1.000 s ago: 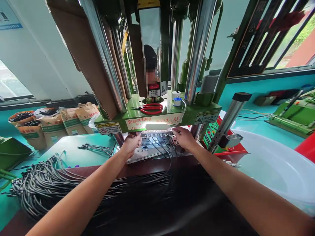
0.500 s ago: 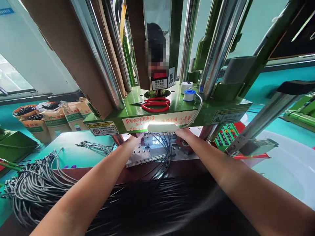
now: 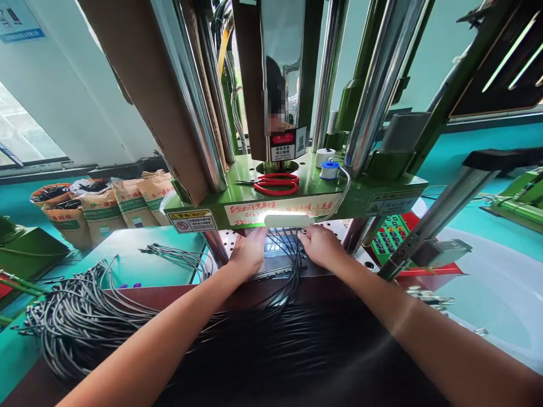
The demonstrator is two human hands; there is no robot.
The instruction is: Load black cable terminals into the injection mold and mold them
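Observation:
Both my hands rest on a metal mould plate (image 3: 278, 265) under the green press platen (image 3: 297, 203). My left hand (image 3: 248, 253) lies on the plate's left part, fingers bent down over it. My right hand (image 3: 321, 246) lies on the right part, fingers curled onto the plate. Between the two hands several black cables (image 3: 286, 260) run from the mould back toward me and join a thick black bundle (image 3: 271, 345) across the front. Whether either hand grips anything is hidden.
Red scissors (image 3: 275, 184) and a tape roll (image 3: 328, 169) lie on the platen between chrome columns (image 3: 190, 96). A heap of grey cables (image 3: 72, 316) lies left, paper sacks (image 3: 127, 203) beyond. A green keypad (image 3: 388, 237) and a white tub (image 3: 496, 282) are right.
Both hands drew back from under the platen toward me and now sit on the near part of the mould plate. The view shifted slightly right.

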